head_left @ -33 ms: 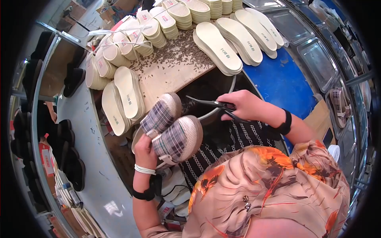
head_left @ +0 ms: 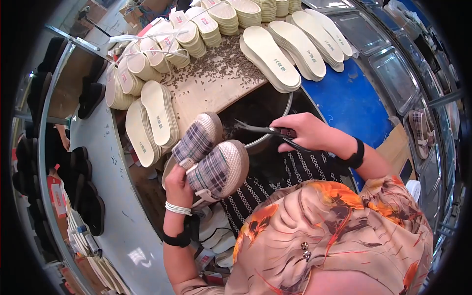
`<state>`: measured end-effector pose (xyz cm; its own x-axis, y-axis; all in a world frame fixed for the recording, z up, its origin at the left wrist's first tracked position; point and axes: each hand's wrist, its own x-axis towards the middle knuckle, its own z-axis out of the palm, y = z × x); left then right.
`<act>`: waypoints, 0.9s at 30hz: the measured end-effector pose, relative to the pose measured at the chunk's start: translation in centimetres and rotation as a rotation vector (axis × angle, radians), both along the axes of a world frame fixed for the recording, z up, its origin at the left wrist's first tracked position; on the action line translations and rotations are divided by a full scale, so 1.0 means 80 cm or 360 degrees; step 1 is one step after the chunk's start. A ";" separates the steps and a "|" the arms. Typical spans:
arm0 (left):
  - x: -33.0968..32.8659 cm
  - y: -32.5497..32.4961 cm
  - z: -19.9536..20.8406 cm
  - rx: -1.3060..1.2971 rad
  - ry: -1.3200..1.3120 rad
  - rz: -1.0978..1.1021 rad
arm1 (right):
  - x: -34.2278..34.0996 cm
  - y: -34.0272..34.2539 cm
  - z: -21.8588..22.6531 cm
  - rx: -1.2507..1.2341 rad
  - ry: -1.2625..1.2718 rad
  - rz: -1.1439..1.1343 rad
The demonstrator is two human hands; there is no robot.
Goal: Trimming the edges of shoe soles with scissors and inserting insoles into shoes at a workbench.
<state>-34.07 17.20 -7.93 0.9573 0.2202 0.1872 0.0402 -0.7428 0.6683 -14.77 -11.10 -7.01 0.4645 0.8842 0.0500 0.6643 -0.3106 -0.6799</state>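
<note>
My left hand is closed around a pair of plaid cloth shoes with pale woven toes and straps. The two lie side by side, toes pointing up and to the right. In my right hand is a pair of dark scissors, my fingers wrapped at the handles. Its blades point left toward the shoes' toes, apart from them. Beyond my left hand stand stacks of cream insoles on the wooden board.
More insole stacks line the far side, among small brown scraps. A blue surface lies to the right. Dark shoes sit on the left rack. A metal ring is below the scissors. Another plaid shoe lies far right.
The shoes in my left hand have shifted slightly up and to the left. My right hand and the scissors have moved slightly right.
</note>
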 end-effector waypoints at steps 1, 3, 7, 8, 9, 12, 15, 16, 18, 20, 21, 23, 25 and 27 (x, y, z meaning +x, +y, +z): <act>0.004 0.004 -0.001 0.0002 -0.0029 0.0029 | -0.004 -0.009 0.005 -0.0025 0.0190 -0.0020; 0.008 0.007 0.000 0.0000 -0.0031 0.0024 | -0.007 -0.012 0.003 -0.0041 0.0174 0.0006; 0.015 0.007 0.001 0.0048 0.0017 0.0050 | -0.007 -0.010 -0.003 0.0136 -0.0093 0.0099; 0.015 0.008 -0.001 0.0090 0.0032 0.0060 | -0.007 -0.009 -0.004 0.0095 -0.0136 0.0077; 0.016 0.008 -0.002 0.0133 0.0046 0.0076 | -0.006 -0.008 -0.005 0.0056 -0.0180 0.0060; 0.019 0.002 0.000 0.0167 0.0116 0.0104 | -0.007 -0.014 -0.010 0.0069 -0.0062 0.0056; 0.015 0.009 -0.023 -0.0036 0.0148 0.0112 | -0.014 -0.011 -0.007 0.0088 0.0045 0.0001; 0.014 0.010 -0.032 -0.0326 0.0151 0.0132 | -0.015 -0.008 -0.004 0.0156 0.0086 -0.0041; 0.013 0.005 -0.034 -0.0686 0.0122 0.0160 | -0.015 -0.001 0.009 0.0198 0.0023 -0.0029; 0.013 0.010 -0.032 -0.0678 0.0115 0.0149 | -0.011 0.000 0.015 0.0248 -0.0148 0.0013; 0.011 0.013 -0.031 -0.0672 0.0105 0.0161 | -0.009 -0.001 0.018 0.0246 -0.0150 0.0012; 0.008 0.023 -0.031 -0.0572 0.0140 0.0153 | -0.006 -0.004 0.021 0.0041 -0.0165 0.0110; 0.010 0.024 -0.018 -0.0378 0.0140 0.0130 | -0.007 -0.004 0.017 0.0020 -0.0133 0.0133; 0.002 0.039 -0.030 -0.0411 0.0258 0.0048 | -0.009 0.002 0.001 -0.0021 -0.0011 -0.0087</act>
<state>-33.88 20.29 -10.36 0.9624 0.2696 -0.0332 0.1811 -0.5459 0.8181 -15.46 -10.97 -6.97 0.5120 0.8580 0.0418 0.6505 -0.3555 -0.6711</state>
